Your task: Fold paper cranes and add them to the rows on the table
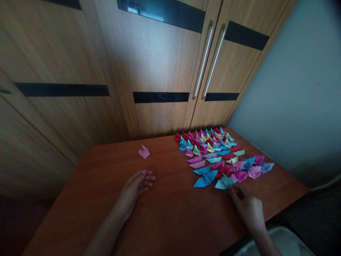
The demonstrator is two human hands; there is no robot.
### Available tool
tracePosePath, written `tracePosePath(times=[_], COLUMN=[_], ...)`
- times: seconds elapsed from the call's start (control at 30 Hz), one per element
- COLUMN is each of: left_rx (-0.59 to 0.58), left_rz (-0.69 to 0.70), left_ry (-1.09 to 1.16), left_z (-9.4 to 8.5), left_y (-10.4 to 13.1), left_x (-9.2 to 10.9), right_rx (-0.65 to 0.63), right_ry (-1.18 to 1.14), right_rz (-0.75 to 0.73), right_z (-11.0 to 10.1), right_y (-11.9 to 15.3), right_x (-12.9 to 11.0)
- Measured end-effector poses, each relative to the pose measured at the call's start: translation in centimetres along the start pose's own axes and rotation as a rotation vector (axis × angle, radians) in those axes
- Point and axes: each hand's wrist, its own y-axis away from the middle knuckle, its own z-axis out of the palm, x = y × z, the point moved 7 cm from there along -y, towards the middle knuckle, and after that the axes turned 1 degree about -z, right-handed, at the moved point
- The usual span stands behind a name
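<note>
The teal folded paper piece (224, 182) lies at the near edge of the spread of coloured folded papers (215, 153), right of centre on the wooden table (173, 213). The right hand (249, 208) touches it with fingertips, gripping nothing. The left hand (135, 188) rests loosely open, empty. A single pink folded piece (144, 152) lies well apart.

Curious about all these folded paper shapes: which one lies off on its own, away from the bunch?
The small pink folded paper, lying alone on the wooden table beyond the left hand. All the others are crowded together in the colourful cluster near the right hand.
</note>
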Motion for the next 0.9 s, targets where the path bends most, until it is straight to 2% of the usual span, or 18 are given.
tracePosePath(times=[0.53, 0.7, 0.8, 0.9], left_rx=[-0.022, -0.025, -0.037, -0.037], left_rz=[0.001, 0.007, 0.016, 0.025], left_ry=[-0.051, -0.042, -0.045, -0.066], left_z=[-0.1, -0.2, -0.1, -0.1], left_y=[-0.2, -0.3, -0.3, -0.3], left_x=[-0.3, -0.5, -0.5, -0.5], right_rx=[-0.003, 0.049, 0.137, 0.148], right_ry=[0.138, 0.108, 0.045, -0.106], right_rz=[0.036, 0.043, 0.042, -0.064], right_z=[-0.1, -1.3, -2.6, -2.8], right_y=[-0.2, 0.3, 0.9, 1.4], right_x=[-0.3, -0.8, -2.3, -5.9])
